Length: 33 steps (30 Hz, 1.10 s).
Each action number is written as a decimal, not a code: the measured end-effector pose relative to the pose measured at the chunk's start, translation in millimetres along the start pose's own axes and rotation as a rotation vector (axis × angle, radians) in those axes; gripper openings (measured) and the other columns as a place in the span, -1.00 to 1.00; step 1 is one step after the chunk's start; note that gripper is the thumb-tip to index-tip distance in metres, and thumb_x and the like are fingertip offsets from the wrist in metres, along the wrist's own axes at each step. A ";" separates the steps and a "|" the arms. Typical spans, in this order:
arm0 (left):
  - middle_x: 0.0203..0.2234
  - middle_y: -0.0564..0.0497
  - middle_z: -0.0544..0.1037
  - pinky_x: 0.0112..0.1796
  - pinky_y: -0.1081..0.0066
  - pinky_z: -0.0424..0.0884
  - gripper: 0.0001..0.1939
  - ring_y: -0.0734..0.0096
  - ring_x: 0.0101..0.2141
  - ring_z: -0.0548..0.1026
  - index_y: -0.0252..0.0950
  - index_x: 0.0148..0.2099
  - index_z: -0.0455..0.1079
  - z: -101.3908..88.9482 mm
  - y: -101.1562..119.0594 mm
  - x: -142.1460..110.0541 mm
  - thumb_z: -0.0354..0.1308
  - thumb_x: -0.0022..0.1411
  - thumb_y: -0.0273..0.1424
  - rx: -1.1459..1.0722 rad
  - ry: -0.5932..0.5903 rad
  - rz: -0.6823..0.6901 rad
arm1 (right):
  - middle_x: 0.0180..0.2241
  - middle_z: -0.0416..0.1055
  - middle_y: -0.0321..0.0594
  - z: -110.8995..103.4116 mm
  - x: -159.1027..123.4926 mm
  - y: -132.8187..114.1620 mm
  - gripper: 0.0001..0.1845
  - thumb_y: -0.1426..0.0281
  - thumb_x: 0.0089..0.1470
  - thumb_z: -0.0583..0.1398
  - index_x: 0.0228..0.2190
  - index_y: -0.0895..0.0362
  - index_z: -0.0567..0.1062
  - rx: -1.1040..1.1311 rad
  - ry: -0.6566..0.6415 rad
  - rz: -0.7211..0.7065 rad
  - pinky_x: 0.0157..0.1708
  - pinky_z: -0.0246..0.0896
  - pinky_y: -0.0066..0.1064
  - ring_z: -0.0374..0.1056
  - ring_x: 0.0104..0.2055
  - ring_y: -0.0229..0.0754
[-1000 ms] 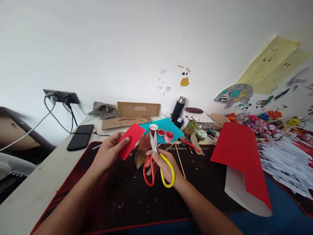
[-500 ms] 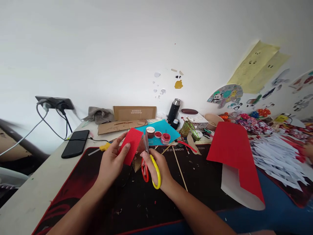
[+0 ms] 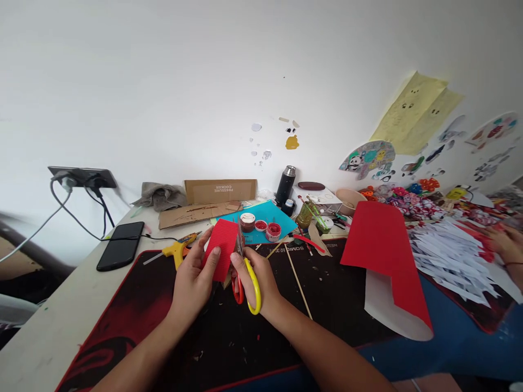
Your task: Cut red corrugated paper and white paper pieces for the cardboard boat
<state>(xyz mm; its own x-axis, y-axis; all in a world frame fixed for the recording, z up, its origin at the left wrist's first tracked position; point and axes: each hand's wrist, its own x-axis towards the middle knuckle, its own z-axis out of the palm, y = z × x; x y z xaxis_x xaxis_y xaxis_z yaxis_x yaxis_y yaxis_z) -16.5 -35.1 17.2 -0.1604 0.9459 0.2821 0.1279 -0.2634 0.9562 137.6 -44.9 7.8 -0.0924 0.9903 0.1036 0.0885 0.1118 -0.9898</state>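
Between the thumb and fingers of my left hand [image 3: 196, 275] is a small rectangle of red corrugated paper [image 3: 223, 245], tilted up above the dark desk mat [image 3: 281, 332]. My right hand [image 3: 259, 275] grips scissors [image 3: 253, 296] with one yellow and one red handle loop. Their blades point up and lie along the right edge of the paper; whether they bite into it I cannot tell. A yellow glue gun [image 3: 175, 252] rests just beyond my left hand. To the right lies a large red sheet [image 3: 376, 239], its pale underside curling at the near end.
Open paint jars [image 3: 273, 231] stand on a blue sheet [image 3: 265, 212] behind my hands. A black flask [image 3: 286, 185] and brushes in a jar [image 3: 304, 215] are further back. A phone [image 3: 121, 247] lies left. Another person's hand [image 3: 506, 242] is beside white paper strips [image 3: 453, 261] at far right.
The scissors have come in against the right edge of the red paper, and both hands are closer together. My view has shifted slightly right, and another person's hand shows more at the right edge.
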 end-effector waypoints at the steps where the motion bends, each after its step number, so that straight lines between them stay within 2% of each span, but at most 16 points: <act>1: 0.32 -0.22 0.58 0.31 -0.03 0.44 -0.28 -0.14 0.30 0.52 -0.22 0.38 0.47 0.8 -0.1 -0.6 0.24 0.38 0.11 -0.001 -0.001 -0.009 | -0.62 0.35 -0.40 0.0 0.0 0.4 -0.38 -0.27 0.31 0.19 -0.38 0.01 0.38 0.009 -0.001 0.010 -0.62 0.17 -0.43 0.30 -0.66 -0.23; 10: 0.28 -0.25 0.60 0.25 0.00 0.51 -0.25 -0.15 0.26 0.57 -0.27 0.39 0.46 2.2 0.1 -1.7 0.25 0.37 0.12 -0.014 -0.017 -0.033 | -0.64 0.34 -0.37 -1.6 -1.8 -2.0 -0.40 -0.22 0.33 0.22 -0.43 0.01 0.36 -0.040 0.023 -0.034 -0.56 0.19 -0.41 0.31 -0.61 -0.19; 19: 0.32 -0.27 0.57 0.29 -0.02 0.47 -0.22 -0.15 0.28 0.55 -0.28 0.42 0.42 3.6 -4.7 -2.6 0.26 0.37 0.11 -0.018 -0.020 -0.042 | -0.67 0.30 -0.43 -0.2 -0.7 4.2 -0.39 -0.25 0.32 0.20 -0.41 0.00 0.33 0.015 0.012 0.000 -0.63 0.14 -0.43 0.27 -0.69 -0.23; 24: 0.29 -0.27 0.60 0.23 0.00 0.53 -0.20 -0.14 0.25 0.58 -0.27 0.44 0.39 3.8 -3.7 -2.8 0.27 0.36 0.10 -0.059 -0.044 -0.076 | -0.67 0.33 -0.39 -1.7 -1.1 2.0 -0.39 -0.24 0.33 0.19 -0.43 0.00 0.33 -0.033 0.038 -0.032 -0.58 0.19 -0.42 0.31 -0.64 -0.20; 33: 0.28 -0.27 0.60 0.16 0.06 0.59 -0.16 -0.12 0.22 0.61 -0.30 0.45 0.36 4.7 -2.2 -3.8 0.27 0.36 0.12 -0.045 -0.047 -0.083 | -0.67 0.33 -0.42 -0.6 -0.5 8.6 -0.38 -0.26 0.32 0.19 -0.39 0.01 0.36 0.026 0.013 0.003 -0.64 0.16 -0.45 0.31 -0.69 -0.23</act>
<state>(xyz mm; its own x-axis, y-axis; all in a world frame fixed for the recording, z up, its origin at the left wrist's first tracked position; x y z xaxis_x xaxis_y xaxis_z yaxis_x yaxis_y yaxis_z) -11.5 -37.2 13.6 -0.1221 0.9725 0.1985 0.0714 -0.1909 0.9790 139.0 -44.4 -0.7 -0.0795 0.9916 0.1021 0.0631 0.1072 -0.9922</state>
